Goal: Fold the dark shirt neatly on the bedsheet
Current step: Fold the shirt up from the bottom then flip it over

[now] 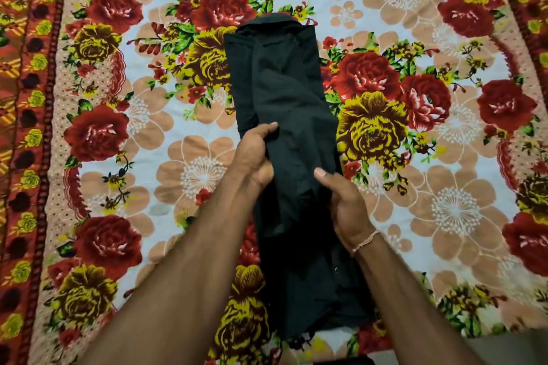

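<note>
Dark shirt (281, 92), fingers of both hands (mostly) hidden in folds

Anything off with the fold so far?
The shirt lies in a narrow strip, but it is bunched and wrinkled where the left hand and right hand grip it, and the near end looks uneven. No damage on the bedsheet.

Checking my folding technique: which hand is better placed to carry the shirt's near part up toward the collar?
Probably the left hand: it grips the dark shirt farther up, nearer the collar. The right hand holds it lower.
</note>
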